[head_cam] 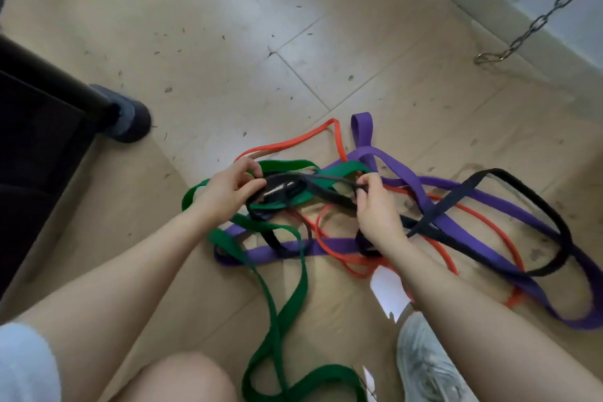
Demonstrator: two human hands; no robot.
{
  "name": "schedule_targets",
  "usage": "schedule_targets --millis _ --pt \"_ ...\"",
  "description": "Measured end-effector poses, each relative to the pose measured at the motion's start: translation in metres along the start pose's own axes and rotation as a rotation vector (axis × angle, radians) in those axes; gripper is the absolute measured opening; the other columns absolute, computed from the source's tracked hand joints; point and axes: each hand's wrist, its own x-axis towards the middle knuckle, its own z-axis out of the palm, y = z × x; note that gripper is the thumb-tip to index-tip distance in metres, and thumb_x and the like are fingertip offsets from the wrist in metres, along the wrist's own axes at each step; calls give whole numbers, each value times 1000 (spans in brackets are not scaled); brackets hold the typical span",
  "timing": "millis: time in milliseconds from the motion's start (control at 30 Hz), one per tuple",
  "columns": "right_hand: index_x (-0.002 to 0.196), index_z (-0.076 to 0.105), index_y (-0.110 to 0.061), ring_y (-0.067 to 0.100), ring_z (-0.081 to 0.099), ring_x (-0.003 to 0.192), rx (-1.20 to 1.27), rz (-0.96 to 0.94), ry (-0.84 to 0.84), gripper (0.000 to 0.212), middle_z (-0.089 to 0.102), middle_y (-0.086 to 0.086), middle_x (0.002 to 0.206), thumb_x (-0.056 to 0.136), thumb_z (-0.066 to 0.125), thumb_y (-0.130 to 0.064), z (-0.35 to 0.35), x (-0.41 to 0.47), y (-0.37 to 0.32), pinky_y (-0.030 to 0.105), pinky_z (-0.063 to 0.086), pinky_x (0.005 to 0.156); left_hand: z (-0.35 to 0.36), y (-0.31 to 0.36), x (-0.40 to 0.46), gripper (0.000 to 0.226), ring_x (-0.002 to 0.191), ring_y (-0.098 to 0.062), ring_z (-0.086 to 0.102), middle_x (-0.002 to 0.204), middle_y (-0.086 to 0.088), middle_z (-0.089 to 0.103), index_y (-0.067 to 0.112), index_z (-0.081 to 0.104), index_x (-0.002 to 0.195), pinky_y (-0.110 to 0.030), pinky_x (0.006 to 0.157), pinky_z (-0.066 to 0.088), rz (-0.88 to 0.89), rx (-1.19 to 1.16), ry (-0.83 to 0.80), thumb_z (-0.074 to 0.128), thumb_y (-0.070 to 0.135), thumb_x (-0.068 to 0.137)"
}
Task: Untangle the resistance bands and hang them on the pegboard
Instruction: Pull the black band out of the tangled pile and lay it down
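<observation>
A knot of resistance bands lies on the tiled floor in front of me. The black band [541,202] loops out to the right and runs into the knot at the centre. My left hand [228,188] grips the bunched black band at the knot. My right hand [375,202] pinches the same black band a little to the right, holding it taut. A wide purple band [456,206] and a thin orange band [293,140] cross under it. The green band [280,303] trails toward my knees. No pegboard is in view.
A metal chain [538,19] with a ring hangs at the upper right near the wall base. Dark furniture [36,127] stands at the left with another person's shoe [130,121] beside it. My own shoe [424,365] and a white paper scrap [388,290] lie below the bands.
</observation>
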Motion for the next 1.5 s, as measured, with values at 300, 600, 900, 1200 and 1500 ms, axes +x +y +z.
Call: schedule_targets --millis 300,600,900,1200,1500 --pt "64 46 -15 10 36 44 830 163 227 30 41 -2 46 90 34 -6 -107 -53 -53 26 28 50 -21 57 -35 18 77 -20 51 84 0 57 13 55 92 -27 62 33 92 470 -90 67 13 78" --pt "66 49 -13 21 39 63 791 135 358 32 49 6 59 89 28 -8 -184 -162 -81 29 32 55 -87 181 -147 24 68 -12 45 71 4 51 26 55 76 -21 63 36 454 -88 203 65 4 80" --pt "117 54 -7 20 47 93 266 -18 395 25 54 8 107 98 39 -13 -190 -226 -113 32 39 79 -112 274 -265 18 72 -12 56 77 0 57 18 66 91 -23 83 52 581 -287 -41 56 3 88" --pt "93 61 -10 29 59 94 216 -114 104 24 62 14 99 89 38 -1 -131 -231 -144 40 49 86 -51 265 -257 16 54 -14 56 71 -9 52 3 54 74 -25 61 49 222 -689 104 58 3 89" --pt "117 57 -30 16 55 118 438 -171 -406 31 60 -4 126 87 60 -21 -60 -203 -112 35 40 105 -49 255 -211 19 51 -13 61 71 -8 50 -1 51 70 -30 73 53 97 -966 190 58 1 88"
